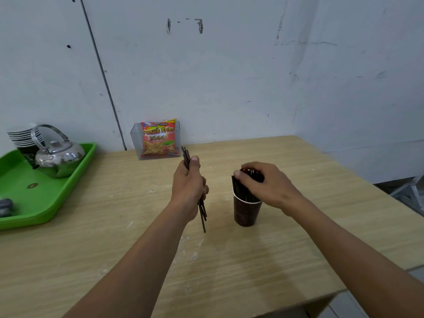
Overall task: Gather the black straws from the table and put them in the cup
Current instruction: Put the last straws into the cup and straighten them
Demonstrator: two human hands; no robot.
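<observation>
A dark brown paper cup (246, 212) stands upright on the wooden table (137, 226), right of centre. A thick bunch of black straws (243, 191) sticks out of it. My right hand (263, 184) rests on top of that bunch, fingers curled over the straw ends. My left hand (189, 187) is just left of the cup, above the table. It grips a few black straws (203, 216), whose ends show above the thumb and below the palm.
A green tray (46, 193) at the left holds a metal kettle (58, 156) and a stack of paper cups (24, 138). A clear box with a snack bag (158, 140) stands at the wall. The table's right edge runs near my right forearm.
</observation>
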